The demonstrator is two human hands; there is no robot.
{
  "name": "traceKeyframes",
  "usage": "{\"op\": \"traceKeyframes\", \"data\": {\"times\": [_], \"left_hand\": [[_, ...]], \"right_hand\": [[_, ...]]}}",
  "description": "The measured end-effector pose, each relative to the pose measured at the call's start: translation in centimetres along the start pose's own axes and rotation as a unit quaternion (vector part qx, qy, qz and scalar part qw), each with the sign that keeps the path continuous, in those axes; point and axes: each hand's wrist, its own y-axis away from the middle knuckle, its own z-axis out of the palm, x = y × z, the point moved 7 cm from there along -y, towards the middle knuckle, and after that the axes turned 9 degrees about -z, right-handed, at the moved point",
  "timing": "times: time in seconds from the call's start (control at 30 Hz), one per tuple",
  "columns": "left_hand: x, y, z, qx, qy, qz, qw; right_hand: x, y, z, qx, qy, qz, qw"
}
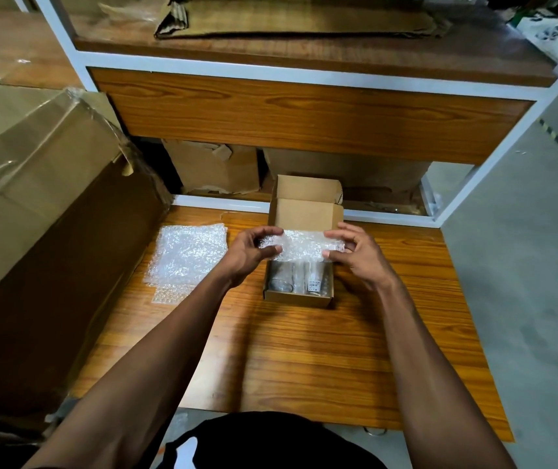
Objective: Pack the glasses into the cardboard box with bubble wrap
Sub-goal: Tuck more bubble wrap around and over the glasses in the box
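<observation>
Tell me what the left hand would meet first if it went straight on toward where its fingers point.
The left hand points right, along the bubble wrap piece it pinches. Going on, it would likely meet the right hand gripping the other end, though depth is uncertain.

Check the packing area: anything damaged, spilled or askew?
Nothing spilled or broken. Glasses lie in the cardboard box; both hands hold bubble wrap over it. The big carton at left has torn tape.
</observation>
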Motion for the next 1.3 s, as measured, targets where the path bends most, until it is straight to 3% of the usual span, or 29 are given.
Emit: {"op": "traceKeyframes", "data": {"times": [0.2, 0.33, 0.47, 0.57, 0.77, 1.03, 1.3], "left_hand": [[-0.1, 0.0, 0.1, -0.005, -0.069, -0.018, 0.997], [-0.4, -0.3, -0.3, 0.042, -0.147, 0.005, 0.988], [0.1, -0.4, -1.1, 0.105, -0.196, 0.043, 0.974], [-0.1, -0.3, -1.4, 0.12, -0.18, 0.029, 0.976], [-0.4, 0.3, -0.8, 0.1, -0.125, 0.02, 0.987], [-1.0, 0.5, -0.6, 0.035, -0.118, 0.051, 0.991], [0.8, -0.9, 0.5, 0.02, -0.256, 0.066, 0.964]], "right_hand": [[-0.7, -0.3, -0.4, 0.003, 0.202, -0.056, 0.978], [-1.2, -0.1, -0.7, 0.022, 0.253, -0.08, 0.964], [-1.2, 0.4, -1.0, 0.034, 0.243, -0.083, 0.966], [-0.8, 0.8, -0.9, 0.019, 0.22, -0.053, 0.974], [-1.3, 1.4, -0.4, 0.043, 0.117, -0.048, 0.991], [-1.1, 0.6, -0.1, 0.046, 0.087, -0.038, 0.994], [-2.5, -1.1, 1.6, -0.001, 0.108, -0.061, 0.992]]}}
